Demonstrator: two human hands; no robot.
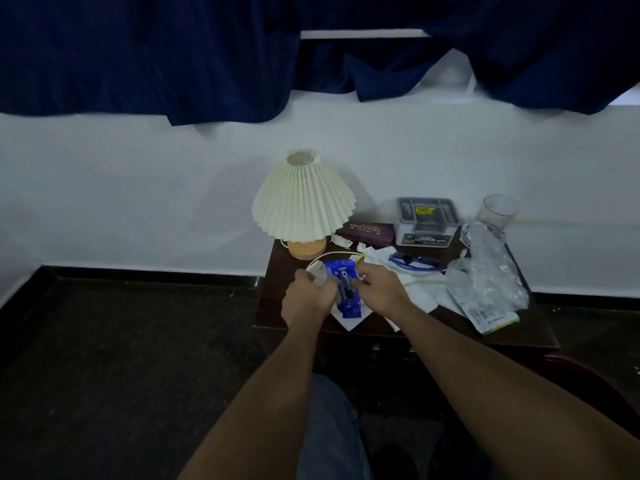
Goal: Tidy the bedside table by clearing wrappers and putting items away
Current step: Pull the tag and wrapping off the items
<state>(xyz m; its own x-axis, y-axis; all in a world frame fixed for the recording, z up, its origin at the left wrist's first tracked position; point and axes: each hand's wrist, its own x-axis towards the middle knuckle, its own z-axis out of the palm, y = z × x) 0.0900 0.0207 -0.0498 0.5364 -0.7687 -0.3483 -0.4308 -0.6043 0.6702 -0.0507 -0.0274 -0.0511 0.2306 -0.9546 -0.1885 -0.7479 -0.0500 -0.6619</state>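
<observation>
Oreo packet (345,289): glossy crinkled blue foil | left hand (306,297): fingers curled, gripping it; right hand (382,289): fingers at its edge, grip unclear

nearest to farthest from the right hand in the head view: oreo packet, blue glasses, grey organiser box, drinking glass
1. oreo packet, at the right hand's left
2. blue glasses, just beyond
3. grey organiser box, at the back
4. drinking glass, back right corner

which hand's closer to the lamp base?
Left. The left hand sits directly in front of the lamp base, gripping the Oreo wrapper; the right hand is off to its front right.
</observation>
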